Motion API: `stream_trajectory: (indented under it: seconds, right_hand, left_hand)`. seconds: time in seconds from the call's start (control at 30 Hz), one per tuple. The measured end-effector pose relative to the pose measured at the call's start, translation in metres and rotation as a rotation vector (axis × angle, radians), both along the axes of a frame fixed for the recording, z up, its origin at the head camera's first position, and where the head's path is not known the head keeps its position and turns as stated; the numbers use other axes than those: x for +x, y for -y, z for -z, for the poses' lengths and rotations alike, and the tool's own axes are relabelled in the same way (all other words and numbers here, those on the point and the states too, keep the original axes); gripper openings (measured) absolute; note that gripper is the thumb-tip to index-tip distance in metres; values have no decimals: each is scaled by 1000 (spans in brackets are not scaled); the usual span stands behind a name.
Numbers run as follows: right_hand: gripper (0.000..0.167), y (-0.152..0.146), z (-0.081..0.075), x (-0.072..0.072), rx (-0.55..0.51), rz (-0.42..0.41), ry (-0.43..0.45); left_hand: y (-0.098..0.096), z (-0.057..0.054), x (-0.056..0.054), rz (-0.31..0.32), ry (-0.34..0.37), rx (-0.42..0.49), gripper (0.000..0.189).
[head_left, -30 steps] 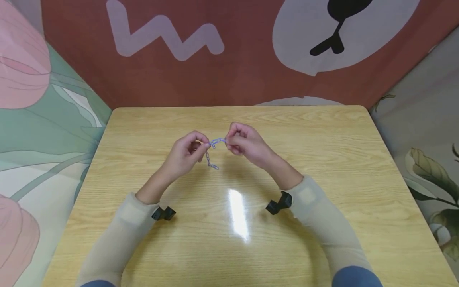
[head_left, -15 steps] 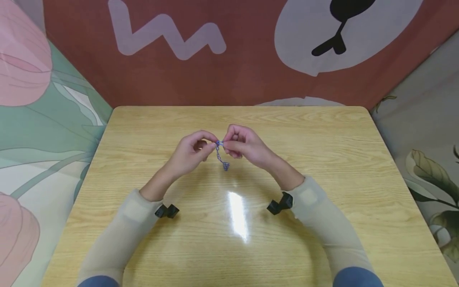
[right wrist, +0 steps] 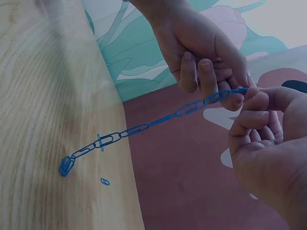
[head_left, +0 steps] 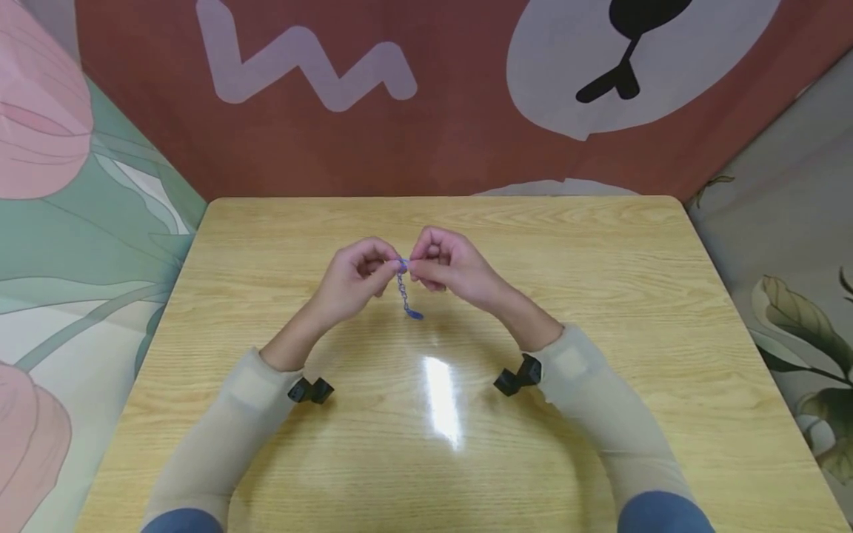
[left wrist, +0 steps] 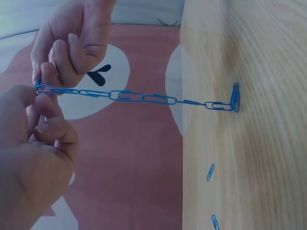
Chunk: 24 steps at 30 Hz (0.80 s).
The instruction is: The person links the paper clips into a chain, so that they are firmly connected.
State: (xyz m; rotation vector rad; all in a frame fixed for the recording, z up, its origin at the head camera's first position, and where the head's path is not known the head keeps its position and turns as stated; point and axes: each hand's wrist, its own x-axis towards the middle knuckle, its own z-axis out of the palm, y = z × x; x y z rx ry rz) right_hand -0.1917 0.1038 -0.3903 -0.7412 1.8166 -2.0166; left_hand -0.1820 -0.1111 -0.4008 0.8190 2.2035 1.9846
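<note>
A chain of blue paper clips (head_left: 403,289) hangs from between both hands. My left hand (head_left: 356,277) pinches its upper end between thumb and forefinger. Right against those fingertips, my right hand (head_left: 456,263) also pinches at that end, with its other fingers curled. In the left wrist view the chain (left wrist: 127,95) runs from the fingertips down to the table, where its last links lie bunched. The right wrist view shows the same bunch (right wrist: 66,166) of clips. Fingertips partly hide the clip ends where the hands meet.
The wooden table (head_left: 600,296) lies under both hands. Loose blue paper clips, such as one paper clip (left wrist: 210,172) and another clip (left wrist: 215,222), lie on it near the chain. A printed red cloth wall (head_left: 460,148) stands behind the table's far edge.
Both hands have come together, the left moving right and the right slightly left. The stretch of chain between them has shortened, and more of the chain now hangs below the fingers.
</note>
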Motion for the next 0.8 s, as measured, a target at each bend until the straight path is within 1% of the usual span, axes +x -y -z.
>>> stream_trajectory:
  seconds: [0.13,0.23,0.37,0.6,0.8]
  right_hand:
    - [8,4,-2,0,4,19,-22]
    - [9,7,-3,1,8,29,-20]
    - [6,7,-1,0,29,45,-7]
    - [6,3,8,-8,93,102,-3]
    - [9,2,21,-19,126,171,58]
  left_hand:
    - [2,-1,-1,11,26,31,4]
    - [5,-1,0,12,43,24,5]
    - [9,-1,1,-2,42,-2,4]
    - [21,1,4,-39,13,-31,4]
    - [30,1,7,-66,-6,-48,4]
